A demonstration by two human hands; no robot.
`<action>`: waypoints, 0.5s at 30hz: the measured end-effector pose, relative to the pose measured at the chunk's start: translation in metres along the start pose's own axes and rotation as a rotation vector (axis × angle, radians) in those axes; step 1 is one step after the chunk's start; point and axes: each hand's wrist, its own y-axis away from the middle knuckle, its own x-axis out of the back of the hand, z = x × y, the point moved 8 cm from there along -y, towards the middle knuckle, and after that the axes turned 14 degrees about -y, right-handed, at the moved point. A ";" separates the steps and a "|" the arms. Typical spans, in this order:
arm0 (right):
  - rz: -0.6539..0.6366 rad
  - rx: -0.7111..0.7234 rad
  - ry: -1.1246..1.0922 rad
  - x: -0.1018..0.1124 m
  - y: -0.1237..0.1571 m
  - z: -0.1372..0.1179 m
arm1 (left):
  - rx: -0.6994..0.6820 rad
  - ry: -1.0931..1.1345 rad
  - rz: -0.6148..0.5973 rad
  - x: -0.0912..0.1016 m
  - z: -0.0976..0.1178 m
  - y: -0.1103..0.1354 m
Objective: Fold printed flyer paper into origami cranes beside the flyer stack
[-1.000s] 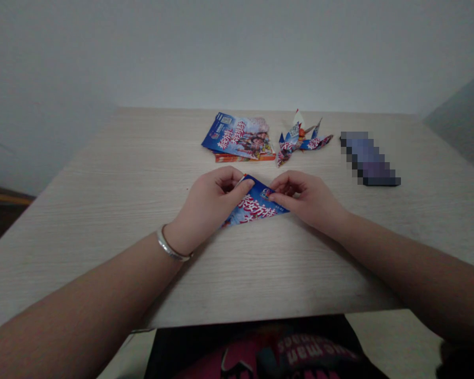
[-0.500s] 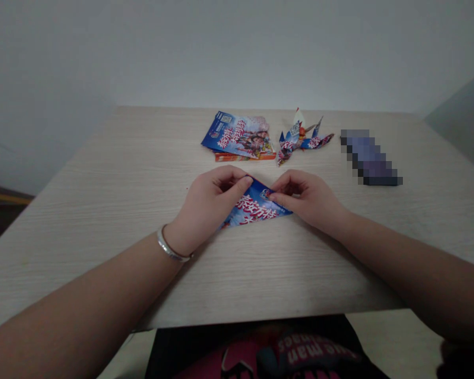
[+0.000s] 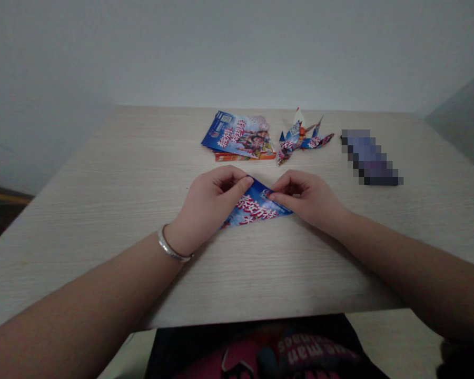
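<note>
A blue printed paper point(image 3: 256, 209), folded into a triangle with white and red lettering, lies on the wooden table point(image 3: 102, 173) in front of me. My left hand point(image 3: 207, 202), a silver bangle on its wrist, is curled and pinches the paper's upper left edge, covering the left part of the triangle. My right hand point(image 3: 306, 197) is curled too, its thumb and fingers pinching the paper's upper right edge. Both hands rest on the tabletop.
Behind the hands lies a small stack of blue printed sheets point(image 3: 239, 138). To its right stand folded paper figures point(image 3: 300, 138) of the same print. A dark blurred oblong object point(image 3: 371, 156) lies further right. A plain wall rises behind the table.
Almost nothing differs: both hands stay pinched on the folded paper, which has shifted very slightly under the fingers.
</note>
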 end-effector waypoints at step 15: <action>-0.073 -0.067 0.134 0.009 -0.002 0.021 | 0.117 -0.074 -0.014 -0.001 -0.035 -0.013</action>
